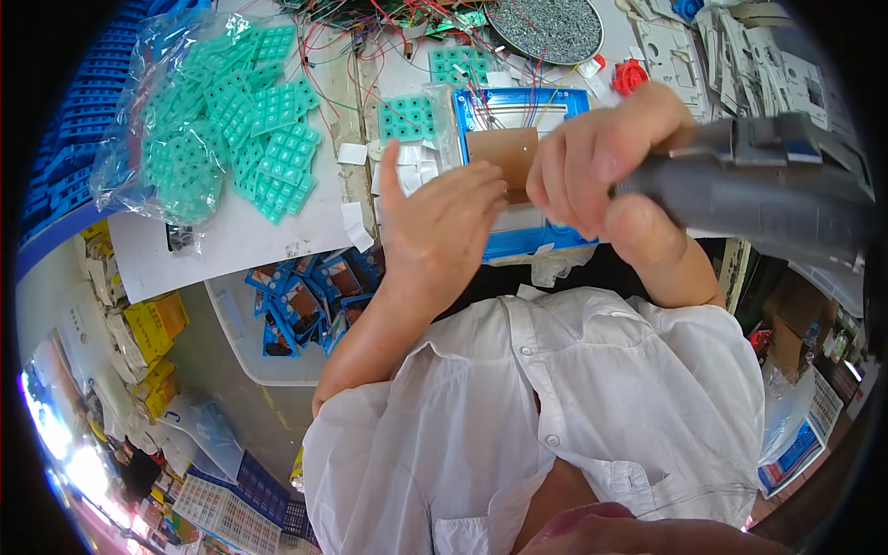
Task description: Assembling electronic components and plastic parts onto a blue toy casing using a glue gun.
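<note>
A blue frame (pixel 518 171) with a brown board in it lies on the bench (pixel 240 240), far from the person's chest. The left hand (pixel 444 227) rests flat on its left edge, grip spread. The right hand (pixel 601 166), grip pressed together round a grey driver (pixel 758 180), holds it over the frame's right side. Left of them lie green keypads (pixel 268 139), some in a clear bag (pixel 162 148); red wires (pixel 370 28) tangle farther off.

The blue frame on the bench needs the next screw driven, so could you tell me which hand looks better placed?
Probably the right hand: it grips the grey power screwdriver over the blue frame. The left hand lies open-fingered, steadying the frame.
</note>
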Tool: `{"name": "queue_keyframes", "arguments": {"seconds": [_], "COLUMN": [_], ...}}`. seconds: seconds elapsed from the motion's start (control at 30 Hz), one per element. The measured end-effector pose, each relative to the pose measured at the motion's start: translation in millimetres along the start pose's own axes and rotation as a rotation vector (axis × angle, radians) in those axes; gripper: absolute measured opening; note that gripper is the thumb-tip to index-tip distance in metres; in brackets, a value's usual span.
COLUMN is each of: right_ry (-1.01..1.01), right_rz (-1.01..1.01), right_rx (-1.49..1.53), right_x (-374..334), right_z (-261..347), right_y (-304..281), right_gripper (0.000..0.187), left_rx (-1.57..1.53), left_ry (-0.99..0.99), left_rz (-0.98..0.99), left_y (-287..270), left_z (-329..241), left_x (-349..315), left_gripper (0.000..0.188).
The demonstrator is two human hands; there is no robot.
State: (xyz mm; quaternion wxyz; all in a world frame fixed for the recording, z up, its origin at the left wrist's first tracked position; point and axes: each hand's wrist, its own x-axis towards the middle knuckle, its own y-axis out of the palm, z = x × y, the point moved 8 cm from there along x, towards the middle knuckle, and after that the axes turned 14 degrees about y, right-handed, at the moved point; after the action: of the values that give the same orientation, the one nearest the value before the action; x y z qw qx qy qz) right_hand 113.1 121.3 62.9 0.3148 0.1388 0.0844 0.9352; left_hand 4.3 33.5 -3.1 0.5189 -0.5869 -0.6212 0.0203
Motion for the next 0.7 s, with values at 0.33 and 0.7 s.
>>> {"name": "queue_keyframes", "arguments": {"seconds": [0.33,0.7], "right_ry": [-0.02,0.073], "right_rz": [-0.005,-0.014], "right_rx": [0.115,-0.375], "right_x": [23.9,27.0], "right_z": [-45.6,-47.2], "right_y": [-11.1,-0.6], "right_gripper": [0.018,0.025], "left_rx": [0.099,0.048], "left_ry": [0.007,-0.067], "left_rz": [0.095,0.15], "left_y": [5.5,7.7], "left_z": [-9.8,-10.9], "left_x": [-9.5,-14.6], "left_gripper": [0.019,0.014]}}
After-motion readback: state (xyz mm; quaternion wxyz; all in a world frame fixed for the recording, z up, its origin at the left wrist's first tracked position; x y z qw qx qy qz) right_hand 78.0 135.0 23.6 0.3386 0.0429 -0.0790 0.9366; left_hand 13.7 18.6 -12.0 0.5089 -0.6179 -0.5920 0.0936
